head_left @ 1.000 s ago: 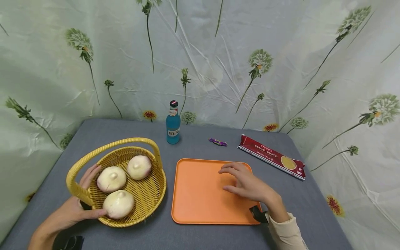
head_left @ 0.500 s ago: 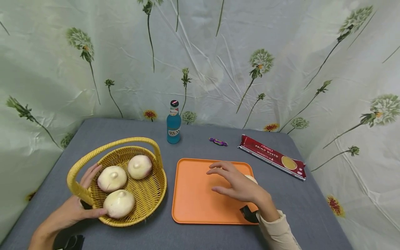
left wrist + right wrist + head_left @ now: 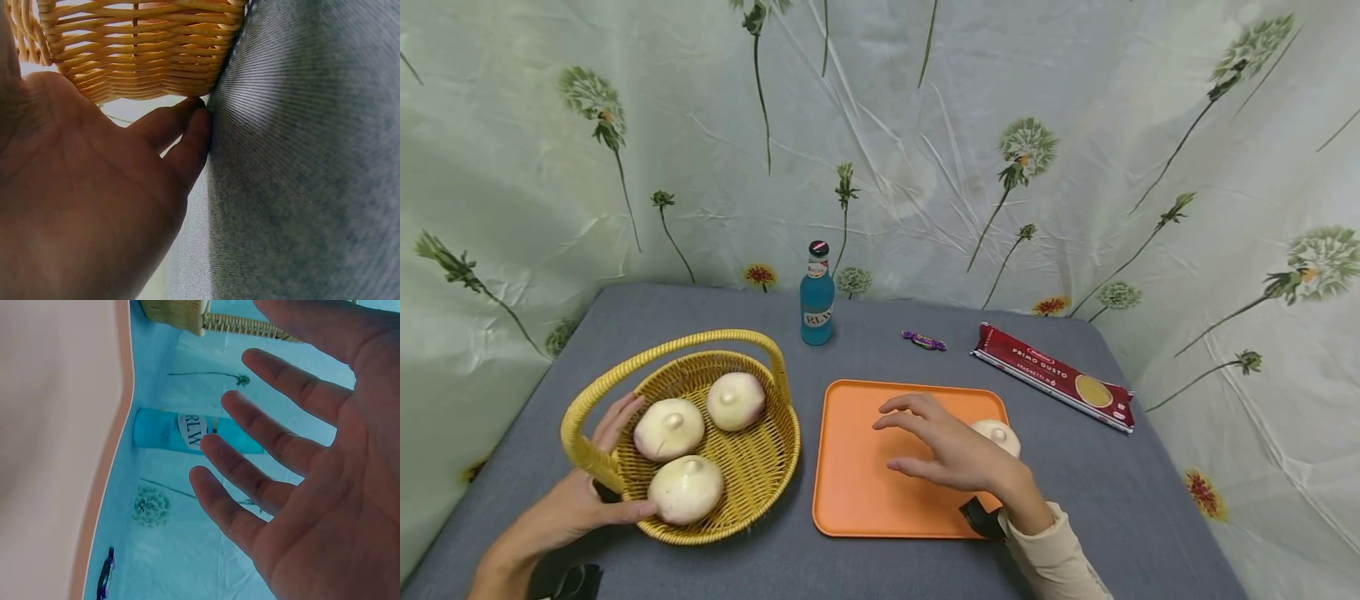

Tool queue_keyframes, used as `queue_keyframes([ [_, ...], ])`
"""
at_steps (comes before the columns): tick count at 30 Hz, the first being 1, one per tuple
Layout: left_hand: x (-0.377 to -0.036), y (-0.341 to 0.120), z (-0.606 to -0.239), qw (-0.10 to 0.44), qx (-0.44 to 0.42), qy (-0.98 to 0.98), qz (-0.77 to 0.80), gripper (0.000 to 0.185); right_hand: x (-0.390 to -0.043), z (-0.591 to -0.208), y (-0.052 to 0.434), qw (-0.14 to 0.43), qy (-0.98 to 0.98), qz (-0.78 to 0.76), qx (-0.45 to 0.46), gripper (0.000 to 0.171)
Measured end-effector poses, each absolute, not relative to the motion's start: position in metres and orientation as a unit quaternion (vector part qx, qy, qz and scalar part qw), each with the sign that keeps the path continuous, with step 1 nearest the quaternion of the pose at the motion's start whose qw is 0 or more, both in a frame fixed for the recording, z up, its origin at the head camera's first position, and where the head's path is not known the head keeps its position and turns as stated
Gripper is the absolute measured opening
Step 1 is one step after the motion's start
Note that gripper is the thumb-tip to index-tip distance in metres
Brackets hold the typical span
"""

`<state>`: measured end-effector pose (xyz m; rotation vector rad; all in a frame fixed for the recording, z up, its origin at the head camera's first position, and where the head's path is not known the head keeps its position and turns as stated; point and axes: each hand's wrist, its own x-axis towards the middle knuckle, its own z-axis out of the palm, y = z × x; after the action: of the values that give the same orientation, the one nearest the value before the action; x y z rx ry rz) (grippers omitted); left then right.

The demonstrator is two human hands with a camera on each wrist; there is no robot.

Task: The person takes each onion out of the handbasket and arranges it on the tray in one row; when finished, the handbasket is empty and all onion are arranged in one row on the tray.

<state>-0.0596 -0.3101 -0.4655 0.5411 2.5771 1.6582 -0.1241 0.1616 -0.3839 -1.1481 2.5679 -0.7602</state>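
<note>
My left hand (image 3: 568, 508) rests against the near-left side of the yellow wicker basket (image 3: 752, 467), fingers straight along the outer wall, thumb lying by the rim beside the nearest bulb. Left-wrist view: fingertips (image 3: 190, 134) tucked under the basket's weave where it meets the grey tabletop (image 3: 880, 567). Nothing is clasped; the hand only braces.

Basket sits toward the tabletop's left edge, handle arching over it. Inside: three pale round bulbs, one near the front rim (image 3: 685, 489), one on the left (image 3: 668, 429), one toward the back (image 3: 735, 400). All three lie close together, the two left ones nearly touching.

My right hand (image 3: 951, 450) hovers over the orange tray (image 3: 857, 467), palm down, fingers spread and relaxed, holding nothing. Right-wrist view confirms it: fingers (image 3: 262, 481) apart, open air between them.

A fourth pale bulb (image 3: 997, 435) lies on the tray near its far-right corner, just behind my right hand, partly hidden by it. Whether hand and bulb touch I cannot tell.

Tray sits at the tabletop's middle, just right of the basket, a narrow gap between.

Along the far edge: blue bottle (image 3: 816, 296) upright, a small purple wrapped sweet (image 3: 923, 340) to its right, then a red spaghetti packet (image 3: 1051, 375) lying flat and slanted toward the far-right corner. Floral cloth (image 3: 1075, 125) hangs behind.
</note>
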Motion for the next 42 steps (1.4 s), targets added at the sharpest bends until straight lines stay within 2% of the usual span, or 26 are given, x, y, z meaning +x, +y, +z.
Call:
queue_keyframes([
  [18,-0.062,-0.311,-0.467,0.006,0.188,0.832,0.522,0.124,-0.118,-0.385,0.117,0.093,0.825,-0.239,-0.504,0.04],
  [42,-0.062,-0.311,-0.468,0.003,0.19,0.834,0.519,0.124,-0.11,-0.385,0.052,0.126,0.78,-0.218,-0.572,0.046],
])
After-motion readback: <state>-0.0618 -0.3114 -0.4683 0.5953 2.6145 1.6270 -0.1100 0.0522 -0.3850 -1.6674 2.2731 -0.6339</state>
